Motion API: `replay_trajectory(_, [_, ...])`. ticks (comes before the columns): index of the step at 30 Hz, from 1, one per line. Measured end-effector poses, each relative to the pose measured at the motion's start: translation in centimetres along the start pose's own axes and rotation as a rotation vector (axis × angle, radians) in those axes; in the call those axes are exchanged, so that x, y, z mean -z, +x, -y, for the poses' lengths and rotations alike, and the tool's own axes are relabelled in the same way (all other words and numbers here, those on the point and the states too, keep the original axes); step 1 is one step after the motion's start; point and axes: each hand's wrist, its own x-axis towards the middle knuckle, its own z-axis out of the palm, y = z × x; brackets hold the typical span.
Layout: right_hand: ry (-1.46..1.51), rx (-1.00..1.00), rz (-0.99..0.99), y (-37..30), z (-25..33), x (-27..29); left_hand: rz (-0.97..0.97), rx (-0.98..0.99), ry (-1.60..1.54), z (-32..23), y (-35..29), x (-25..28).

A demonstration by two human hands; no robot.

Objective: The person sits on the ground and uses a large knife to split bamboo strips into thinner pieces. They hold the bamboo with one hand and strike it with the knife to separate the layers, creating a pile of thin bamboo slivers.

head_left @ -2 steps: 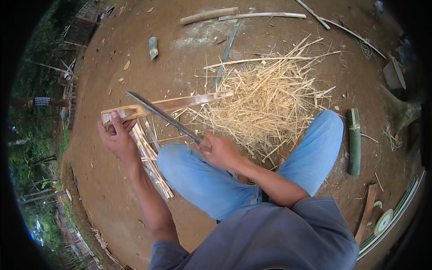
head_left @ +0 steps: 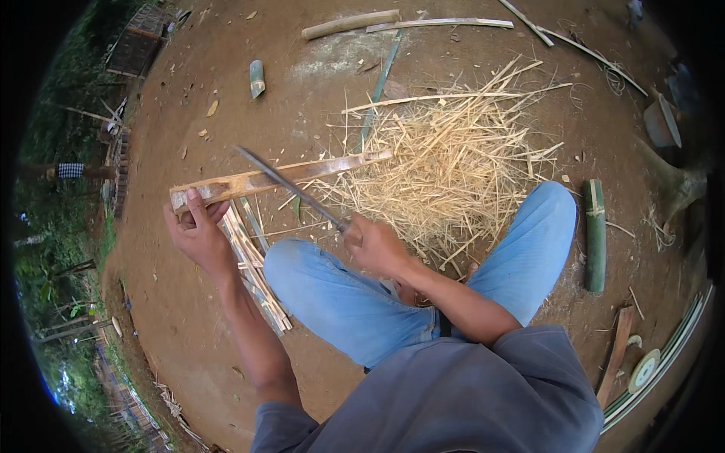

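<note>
My left hand (head_left: pixel 198 232) grips the near left end of a split bamboo piece (head_left: pixel 317 169), thumb on top and fingers beneath. The piece shows its pale, hollow inner side, and its far end reaches the edge of a shavings pile. In my right hand (head_left: pixel 375 245) is the handle of a long-bladed knife (head_left: pixel 291 186). Its dark blade points up and to the left, crossing over the middle of the bamboo; whether it touches is hard to tell.
A heap of pale bamboo shavings (head_left: pixel 453 162) lies ahead of my knees. Split strips (head_left: pixel 253 272) rest beside my left knee. A green bamboo section (head_left: pixel 595 238) lies to the right, a short one (head_left: pixel 257 79) far left. A bucket (head_left: pixel 662 123) stands far right.
The knife has shifted slightly to the right along the bamboo with my right hand. My left hand and the bamboo piece stay in place.
</note>
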Motion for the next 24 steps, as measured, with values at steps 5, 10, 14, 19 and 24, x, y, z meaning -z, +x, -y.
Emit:
replay_trajectory(5, [0.081, -0.008, -0.002, 1.3, -4.5, 1.4, -0.038, 0.030, 0.046, 1.4, -1.5, -1.5])
replay_trajectory(10, [0.059, -0.132, 0.105, 1.9, -4.6, 4.3, -0.065, 0.012, 0.049, 1.1, -2.6, -3.8])
replay_trajectory(14, [0.001, -0.110, -0.066, 4.0, -10.5, 4.5, -0.044, 0.005, 0.066, 2.5, -2.7, -5.2])
replay_trajectory(19, [-0.147, 0.121, 0.066, 5.2, -6.1, 7.4, -0.062, -0.002, 0.070, 2.1, -1.5, -7.8])
replay_trajectory(24, [-0.102, -0.169, -0.028, 11.9, -14.7, 11.0, -0.072, 0.020, 0.087, 4.1, 0.2, -10.9])
